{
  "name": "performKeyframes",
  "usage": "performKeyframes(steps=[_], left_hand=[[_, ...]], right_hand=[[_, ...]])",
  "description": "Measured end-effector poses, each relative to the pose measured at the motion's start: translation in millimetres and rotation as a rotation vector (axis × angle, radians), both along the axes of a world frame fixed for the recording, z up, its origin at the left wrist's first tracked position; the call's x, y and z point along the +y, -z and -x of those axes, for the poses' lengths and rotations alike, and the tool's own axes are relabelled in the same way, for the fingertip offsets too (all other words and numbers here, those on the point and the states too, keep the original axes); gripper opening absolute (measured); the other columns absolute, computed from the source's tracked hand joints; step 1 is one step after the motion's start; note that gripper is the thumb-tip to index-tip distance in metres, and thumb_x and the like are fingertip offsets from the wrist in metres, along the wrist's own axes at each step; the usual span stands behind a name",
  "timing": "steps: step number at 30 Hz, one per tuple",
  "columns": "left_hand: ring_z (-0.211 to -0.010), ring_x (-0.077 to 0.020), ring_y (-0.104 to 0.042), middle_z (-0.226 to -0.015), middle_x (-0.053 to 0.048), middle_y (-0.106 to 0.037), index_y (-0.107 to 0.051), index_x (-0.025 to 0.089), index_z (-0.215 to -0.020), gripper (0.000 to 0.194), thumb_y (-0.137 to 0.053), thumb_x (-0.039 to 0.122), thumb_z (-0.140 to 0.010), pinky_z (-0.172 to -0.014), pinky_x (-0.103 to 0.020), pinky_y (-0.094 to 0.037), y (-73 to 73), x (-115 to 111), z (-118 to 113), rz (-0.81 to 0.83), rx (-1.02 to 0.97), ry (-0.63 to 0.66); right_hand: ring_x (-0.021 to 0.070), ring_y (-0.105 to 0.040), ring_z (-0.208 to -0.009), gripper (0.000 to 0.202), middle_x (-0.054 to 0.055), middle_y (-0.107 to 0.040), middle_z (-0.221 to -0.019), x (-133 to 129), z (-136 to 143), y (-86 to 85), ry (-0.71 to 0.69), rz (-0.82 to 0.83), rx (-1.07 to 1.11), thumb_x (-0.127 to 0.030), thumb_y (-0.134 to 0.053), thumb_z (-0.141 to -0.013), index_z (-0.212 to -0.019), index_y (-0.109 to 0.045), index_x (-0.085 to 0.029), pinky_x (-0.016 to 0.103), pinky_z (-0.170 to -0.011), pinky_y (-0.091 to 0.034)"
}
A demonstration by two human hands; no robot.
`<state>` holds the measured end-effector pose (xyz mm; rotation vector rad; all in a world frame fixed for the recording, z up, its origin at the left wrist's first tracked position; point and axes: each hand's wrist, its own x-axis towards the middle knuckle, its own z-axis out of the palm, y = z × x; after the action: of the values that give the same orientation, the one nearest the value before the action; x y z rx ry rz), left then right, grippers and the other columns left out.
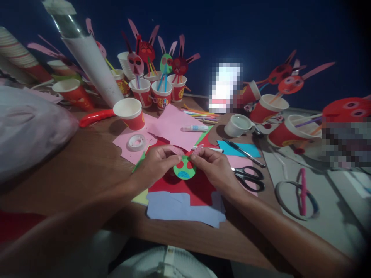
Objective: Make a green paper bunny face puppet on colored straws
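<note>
Left hand and right hand meeting over the near middle of the desk, fingertips pressed together on a green paper face cutout with pink eye patches and a blue patch at its near edge. Right hand also pinching a small pink paper strip at the cutout's far edge. Under the cutout, red paper on a lavender sheet; farther off, pink paper carrying a roll of clear tape and a glue tube, label too small to read. Just right of the right hand, black-handled scissors; beyond them a pen on blue paper. Far across the desk, red paper cups holding finished faces on straws; yellow print on the cups, unreadable.
</note>
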<state>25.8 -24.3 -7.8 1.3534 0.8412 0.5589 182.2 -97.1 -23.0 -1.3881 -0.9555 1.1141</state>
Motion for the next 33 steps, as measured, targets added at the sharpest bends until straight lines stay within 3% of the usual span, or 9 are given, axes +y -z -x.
performKeyframes(steps=[14, 25, 33], left_hand=[[-0.063, -0.0094, -0.056, -0.068, 0.002, -0.064, -0.063, 0.015, -0.073, 0.009, -0.065, 0.023, -0.073, -0.059, -0.019, -0.044, -0.4, 1.8, -1.4, -0.128, 0.061, -0.079], [-0.063, -0.0108, -0.058, -0.069, 0.001, -0.065, -0.064, 0.015, -0.073, 0.007, -0.063, 0.022, -0.072, -0.06, -0.021, -0.045, -0.7, 1.4, -2.0, -0.18, 0.099, -0.089], [-0.063, -0.0103, -0.057, -0.07, 0.001, -0.065, -0.064, 0.015, -0.077, 0.01, -0.063, 0.024, -0.074, -0.059, -0.02, -0.044, 2.7, 1.9, 0.2, -0.192, 0.105, -0.076]], right_hand=[[0.0121, -0.041, -0.059, 0.028, -0.003, -0.046, -0.062, -1.9, -2.9, 6.6, -0.024, -0.093, -0.069, -0.042, -0.05, -0.087, -0.076, -0.063, -0.02, 0.024, -0.057, -0.034], [0.0115, -0.044, -0.058, 0.028, -0.003, -0.049, -0.061, -1.8, -2.1, 5.5, -0.012, -0.064, -0.038, -0.042, -0.054, -0.085, -0.069, -0.06, -0.02, 0.023, -0.056, -0.035], [0.0103, -0.048, -0.061, 0.016, -0.003, -0.056, -0.066, -1.1, 0.8, 2.8, -0.031, -0.016, 0.069, -0.034, -0.066, -0.076, -0.073, -0.062, -0.019, 0.023, -0.058, -0.038]])
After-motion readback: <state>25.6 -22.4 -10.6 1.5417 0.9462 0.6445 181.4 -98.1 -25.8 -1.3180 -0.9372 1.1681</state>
